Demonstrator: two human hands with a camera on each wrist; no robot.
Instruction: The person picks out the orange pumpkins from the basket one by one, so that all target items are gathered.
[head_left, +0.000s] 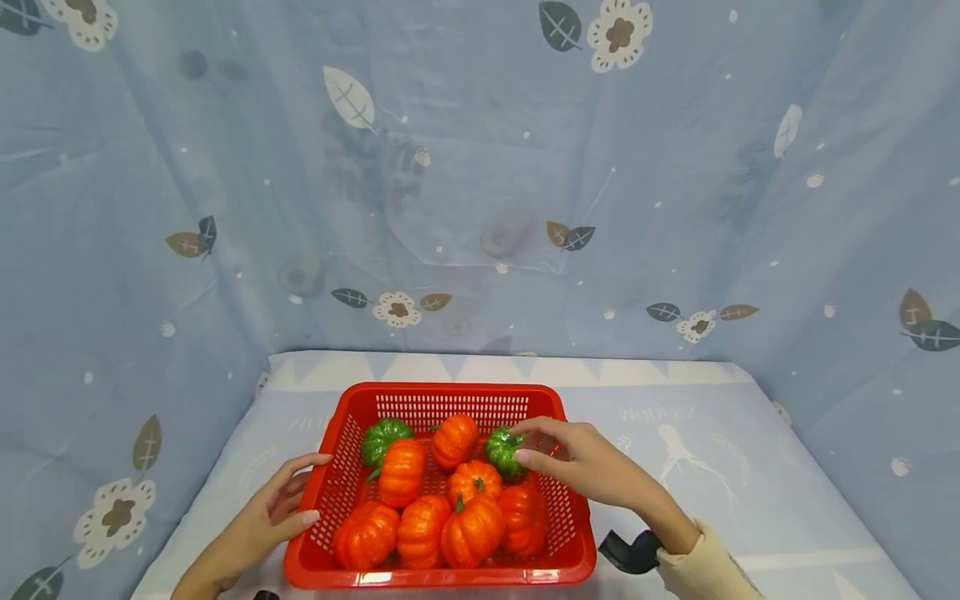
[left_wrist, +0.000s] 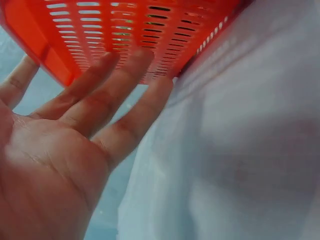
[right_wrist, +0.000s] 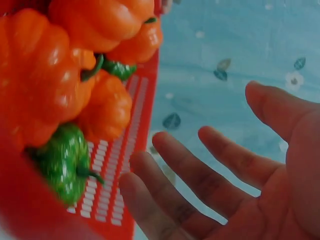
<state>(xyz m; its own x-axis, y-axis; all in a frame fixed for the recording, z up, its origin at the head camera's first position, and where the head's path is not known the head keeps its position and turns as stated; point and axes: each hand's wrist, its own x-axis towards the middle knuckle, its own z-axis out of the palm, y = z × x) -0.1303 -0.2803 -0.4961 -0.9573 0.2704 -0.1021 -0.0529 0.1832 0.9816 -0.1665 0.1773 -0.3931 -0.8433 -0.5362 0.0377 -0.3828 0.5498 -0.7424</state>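
A red plastic basket (head_left: 438, 577) with slotted walls holds several small orange pumpkins (head_left: 473, 532) and two green ones. One green pumpkin (head_left: 383, 442) lies at the back left, the other green pumpkin (head_left: 504, 452) toward the right. My left hand (head_left: 270, 512) is at the basket's left side, fingers extended against the slotted wall (left_wrist: 125, 30) and thumb by the rim. Over the right rim reaches my right hand (head_left: 581, 458), its fingertips close to the right green pumpkin in the head view. Its fingers (right_wrist: 180, 165) are spread, with nothing held between them.
The basket stands on a table covered with a pale patterned cloth (head_left: 697, 467). Blue printed fabric (head_left: 480, 208) hangs behind and at both sides. A black curved strap (head_left: 632, 553) is beside the right wrist.
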